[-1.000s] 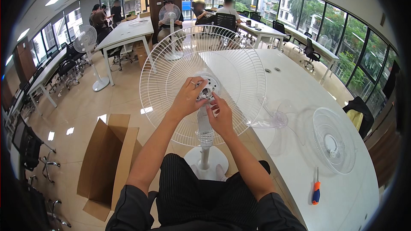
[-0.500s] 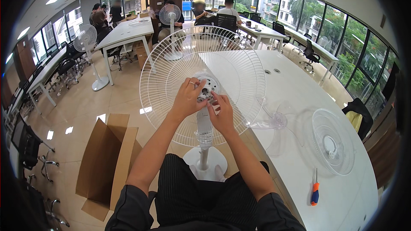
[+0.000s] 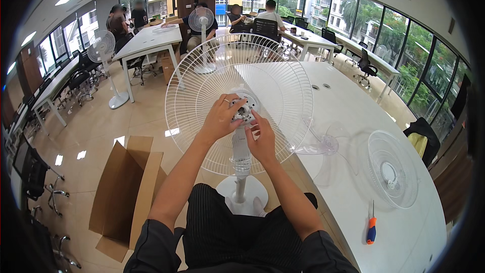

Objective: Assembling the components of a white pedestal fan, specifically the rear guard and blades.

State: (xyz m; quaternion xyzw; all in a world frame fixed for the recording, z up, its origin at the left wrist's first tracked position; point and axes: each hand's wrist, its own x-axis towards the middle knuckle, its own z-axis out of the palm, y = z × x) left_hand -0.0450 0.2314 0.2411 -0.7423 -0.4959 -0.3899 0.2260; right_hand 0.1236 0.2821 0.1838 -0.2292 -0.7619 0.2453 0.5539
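Observation:
A white pedestal fan stands before me, its wide wire rear grille [image 3: 189,78] fixed round the motor head and its round base [image 3: 227,188] by my feet. At the grille's centre is a white round hub piece [image 3: 247,113] with dark holes and a greyish middle. My left hand [image 3: 219,118] grips its left side, fingers over the top and thumb below. My right hand [image 3: 261,134] pinches its right edge with thumb and fingertips. Part of the hub is hidden behind my fingers.
On the white table [image 3: 323,202] at right lie a clear fan blade [image 3: 329,145], a white front grille [image 3: 391,172] and an orange-and-blue screwdriver [image 3: 371,231]. An open cardboard box [image 3: 121,197] stands on the floor at left. Other fans and people are farther back.
Both hands stay at the hub, with small finger shifts. The hub piece appears slightly turned and a little lower, and the left fingertips reach farther across it. The view has tilted slightly.

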